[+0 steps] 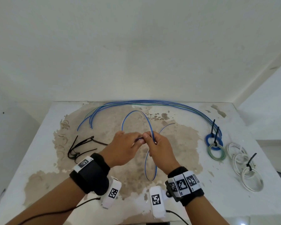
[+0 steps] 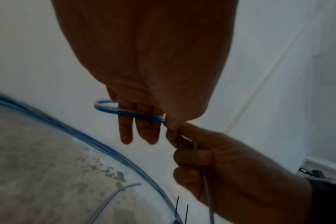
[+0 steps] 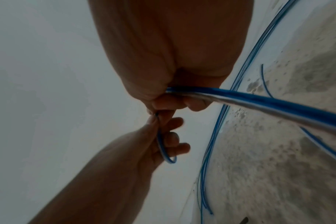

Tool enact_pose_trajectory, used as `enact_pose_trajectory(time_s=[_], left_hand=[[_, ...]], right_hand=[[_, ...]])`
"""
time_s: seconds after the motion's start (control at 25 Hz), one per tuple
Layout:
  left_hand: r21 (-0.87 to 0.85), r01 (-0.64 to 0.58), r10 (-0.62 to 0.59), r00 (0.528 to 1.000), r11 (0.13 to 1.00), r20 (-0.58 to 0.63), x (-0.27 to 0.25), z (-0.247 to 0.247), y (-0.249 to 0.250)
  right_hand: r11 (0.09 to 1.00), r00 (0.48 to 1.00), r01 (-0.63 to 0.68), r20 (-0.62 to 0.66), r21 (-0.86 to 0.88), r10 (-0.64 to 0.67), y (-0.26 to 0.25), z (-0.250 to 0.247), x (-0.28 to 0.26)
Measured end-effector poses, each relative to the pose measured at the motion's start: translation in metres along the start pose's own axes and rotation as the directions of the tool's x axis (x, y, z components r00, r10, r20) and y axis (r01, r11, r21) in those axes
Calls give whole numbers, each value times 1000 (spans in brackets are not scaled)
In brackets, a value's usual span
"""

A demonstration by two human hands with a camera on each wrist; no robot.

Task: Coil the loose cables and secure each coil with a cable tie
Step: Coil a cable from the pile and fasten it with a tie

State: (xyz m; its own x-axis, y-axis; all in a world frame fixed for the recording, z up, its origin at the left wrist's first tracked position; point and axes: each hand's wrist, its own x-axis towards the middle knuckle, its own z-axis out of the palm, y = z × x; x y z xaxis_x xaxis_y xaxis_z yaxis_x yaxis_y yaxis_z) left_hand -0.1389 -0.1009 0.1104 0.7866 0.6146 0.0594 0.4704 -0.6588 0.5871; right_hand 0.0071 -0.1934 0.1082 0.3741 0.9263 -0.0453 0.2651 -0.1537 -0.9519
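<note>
Edges: tabletop meets the wall at 12 o'clock.
Counts: finished coils, five at 3 o'clock (two blue, one green, two white, roughly); loose ties at 9.
Grip: left hand and right hand both pinch the blue cable, its loops at 12 and 6.

Head view: evenly and softly lit, bright, no hard shadows; only faint soft shade lay under the forearms on the table, whose far edge and side edges bowed with wide-angle distortion, and detail was mildly soft throughout. Left wrist view: dim and backlit against a pale wall, the left hand rendered as a dark, underexposed mass, grainy, with motion smear on the blue cable. Right wrist view: likewise dim and backlit, the near cable stretch blurred and out of focus, straight lines curved toward the frame edges.
</note>
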Motion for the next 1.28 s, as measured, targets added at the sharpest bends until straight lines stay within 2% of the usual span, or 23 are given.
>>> enact_pose_trajectory(time_s=[0.04, 0.12, 0.2, 0.32, 0.4, 0.52, 0.6, 0.68, 0.88, 0.96, 1.0, 1.08, 1.12, 1.16, 1.28], left_hand=[[-90, 39, -36, 999, 995, 31, 1, 1, -2], [-270, 179, -188, 982, 946, -8, 2, 2, -4], [-513, 297, -366, 930, 805, -35, 1, 2, -8], [-821, 374, -483, 864, 431, 140, 3, -1, -5], [-900, 388, -499, 831, 199, 248, 4, -6, -1], [-926, 310, -499, 780, -213, 376, 7, -17, -4], [-881, 266, -456, 776, -391, 437, 9, -24, -9], [-843, 231, -429, 778, -486, 460, 10, -31, -14], [-832, 268, -421, 762, -486, 491, 9, -38, -25], [-836, 323, -385, 773, -444, 504, 7, -36, -23], [-842, 349, -369, 781, -411, 504, 6, -34, -20], [-859, 389, -353, 794, -332, 495, 4, -31, -14], [-868, 406, -353, 797, -287, 490, 3, -29, -10], [-875, 421, -360, 798, -240, 483, 3, -27, -6], [-887, 454, -392, 804, -79, 447, 0, -24, 4]], right_hand=[[1000, 1000, 4, 1, -21, -4, -2, 2, 1], [998, 999, -38, -17, -44, 38, -2, 4, 3], [996, 996, -91, -12, 14, 92, -5, 6, 3], [999, 999, 3, 52, 51, -6, -11, 11, -2], [994, 986, 108, 128, 17, -109, -12, 17, -8], [977, 957, 203, 225, -70, -183, -2, 24, -14], [953, 940, 254, 275, -163, -203, 6, 26, -15], [919, 925, 304, 307, -251, -223, 15, 25, -15], [802, 891, 400, 395, -445, -225, 29, 15, -13], [819, 885, 382, 423, -427, -193, 29, 9, -13], [875, 901, 322, 401, -362, -166, 27, 7, -12], [983, 966, 100, 253, -153, -59, 16, 6, -9], [998, 985, 18, 172, -68, -6, 11, 7, -6], [1000, 995, -12, 99, -16, 13, 7, 9, -1], [998, 997, 65, -33, -2, -65, -1, 11, 6]])
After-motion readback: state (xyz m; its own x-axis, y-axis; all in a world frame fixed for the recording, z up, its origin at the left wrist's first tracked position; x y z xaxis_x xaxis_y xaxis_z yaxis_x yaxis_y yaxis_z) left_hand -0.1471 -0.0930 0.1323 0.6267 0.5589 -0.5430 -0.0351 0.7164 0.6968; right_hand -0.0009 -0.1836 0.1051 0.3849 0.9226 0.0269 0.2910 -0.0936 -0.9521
